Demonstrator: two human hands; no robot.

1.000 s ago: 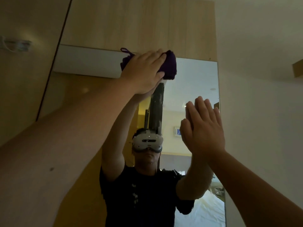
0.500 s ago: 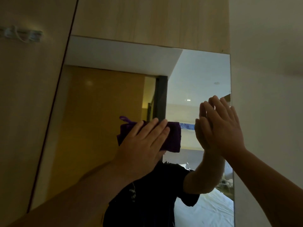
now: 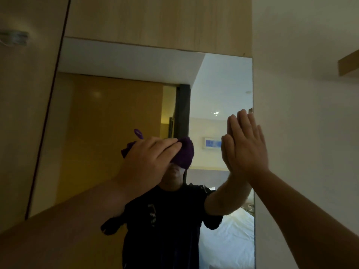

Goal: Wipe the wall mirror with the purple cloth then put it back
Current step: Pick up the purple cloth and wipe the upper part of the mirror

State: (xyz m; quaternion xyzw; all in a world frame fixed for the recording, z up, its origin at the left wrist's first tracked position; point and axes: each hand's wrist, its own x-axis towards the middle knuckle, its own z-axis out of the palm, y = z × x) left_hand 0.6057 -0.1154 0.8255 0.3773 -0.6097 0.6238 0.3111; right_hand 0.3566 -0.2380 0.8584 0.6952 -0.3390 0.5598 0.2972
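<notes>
Left hand (image 3: 149, 162): fingers spread flat over purple cloth (image 3: 184, 152), pinning it to wall mirror (image 3: 108, 123) at mid-height, centre. Right hand (image 3: 245, 144): open, empty, palm flat at the glass's right edge. Cloth: soft, bunched, light; likely slides easily on glass; best held under a broad palm; loop (image 3: 138, 133) at its upper left suits hanging. Mirror: rigid, smooth, probably fragile; moderate pressure advised.

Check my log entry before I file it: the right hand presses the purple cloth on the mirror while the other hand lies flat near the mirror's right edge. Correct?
Not quite. The head view shows the left hand pressing the purple cloth on the mirror; the right hand lies flat near its right edge.
</notes>
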